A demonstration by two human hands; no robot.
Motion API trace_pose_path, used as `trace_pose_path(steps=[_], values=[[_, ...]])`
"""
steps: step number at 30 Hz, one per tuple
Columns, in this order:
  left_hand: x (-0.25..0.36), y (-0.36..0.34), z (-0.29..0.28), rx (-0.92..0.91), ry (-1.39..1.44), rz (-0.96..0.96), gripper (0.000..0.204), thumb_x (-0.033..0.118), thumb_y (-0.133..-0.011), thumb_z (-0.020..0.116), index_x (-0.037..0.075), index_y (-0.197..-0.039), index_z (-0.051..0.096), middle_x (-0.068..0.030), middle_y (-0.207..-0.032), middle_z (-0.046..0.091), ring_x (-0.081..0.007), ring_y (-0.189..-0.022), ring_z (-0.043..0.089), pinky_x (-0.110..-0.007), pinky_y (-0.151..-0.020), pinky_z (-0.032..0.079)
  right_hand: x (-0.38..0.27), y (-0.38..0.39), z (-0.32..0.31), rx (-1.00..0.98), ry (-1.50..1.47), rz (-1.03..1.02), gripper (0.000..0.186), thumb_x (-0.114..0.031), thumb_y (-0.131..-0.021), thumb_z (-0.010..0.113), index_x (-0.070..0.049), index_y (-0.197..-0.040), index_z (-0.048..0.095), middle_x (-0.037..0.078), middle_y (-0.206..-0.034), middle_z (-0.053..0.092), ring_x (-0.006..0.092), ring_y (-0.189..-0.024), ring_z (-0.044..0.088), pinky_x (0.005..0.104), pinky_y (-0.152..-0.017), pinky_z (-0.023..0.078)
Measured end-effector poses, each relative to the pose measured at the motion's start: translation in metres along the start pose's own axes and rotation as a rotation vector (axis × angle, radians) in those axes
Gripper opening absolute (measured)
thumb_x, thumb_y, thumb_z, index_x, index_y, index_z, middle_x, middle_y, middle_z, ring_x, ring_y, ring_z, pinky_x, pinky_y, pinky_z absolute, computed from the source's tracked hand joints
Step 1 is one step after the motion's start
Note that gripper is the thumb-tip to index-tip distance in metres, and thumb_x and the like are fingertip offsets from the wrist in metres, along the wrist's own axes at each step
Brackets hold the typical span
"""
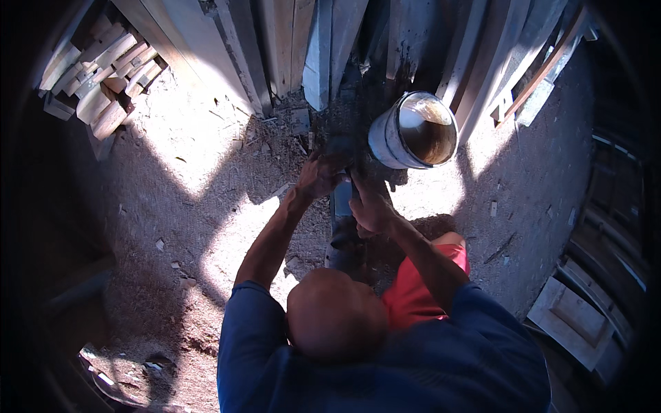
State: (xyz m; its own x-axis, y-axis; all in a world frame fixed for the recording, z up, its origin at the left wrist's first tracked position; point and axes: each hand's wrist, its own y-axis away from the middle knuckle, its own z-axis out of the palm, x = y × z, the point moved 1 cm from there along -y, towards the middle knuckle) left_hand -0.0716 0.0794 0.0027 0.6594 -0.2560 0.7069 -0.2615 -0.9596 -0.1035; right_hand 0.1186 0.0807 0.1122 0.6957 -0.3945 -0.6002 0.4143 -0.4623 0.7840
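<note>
Both my hands meet over a long, narrow dark piece with a smooth blue-grey top (342,199), which lies lengthwise in front of me in shade. My left hand (318,176) reaches over its far part, fingers bent together; a small pale spot shows at their tips. On the right side, my right hand (372,208) is closed, its index finger stretched forward toward the left fingertips and its thumb beside the blue-grey surface. Shadow hides what the fingers grip. Just beyond my right hand stands a dirty white bucket (386,141) with a stained inside.
Wooden boards (317,58) lean upright along the far side. A stack of cut wood pieces (103,72) sits at the far left. Wood chips and dust cover the floor (165,227). At the right lie a pale panel (573,320) and dark framed pieces.
</note>
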Motion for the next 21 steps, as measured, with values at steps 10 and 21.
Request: trace_pose_path(steps=[10, 21], values=[[-0.017, -0.008, 0.01, 0.068, -0.055, 0.057, 0.049, 0.032, -0.082, 0.082, 0.021, -0.128, 0.074, -0.001, -0.133, 0.074, -0.0184, -0.123, 0.069, -0.052, -0.11, 0.041, 0.016, -0.023, 0.005, 0.11, 0.152, -0.145, 0.087, -0.013, -0.099, 0.054, -0.012, -0.169, 0.002, 0.032, -0.095, 0.071, 0.0418, -0.079, 0.073, 0.0519, -0.073, 0.058], [0.016, 0.061, 0.052, 0.109, -0.116, 0.083, 0.052, 0.032, -0.078, 0.087, 0.023, -0.128, 0.076, 0.0007, -0.128, 0.076, -0.0177, -0.122, 0.07, -0.049, -0.116, 0.035, 0.091, 0.019, 0.065, 0.188, 0.211, -0.158, 0.087, -0.013, -0.098, 0.052, -0.011, -0.168, 0.001, 0.039, -0.101, 0.069, 0.0542, -0.082, 0.071, 0.0614, -0.085, 0.056]])
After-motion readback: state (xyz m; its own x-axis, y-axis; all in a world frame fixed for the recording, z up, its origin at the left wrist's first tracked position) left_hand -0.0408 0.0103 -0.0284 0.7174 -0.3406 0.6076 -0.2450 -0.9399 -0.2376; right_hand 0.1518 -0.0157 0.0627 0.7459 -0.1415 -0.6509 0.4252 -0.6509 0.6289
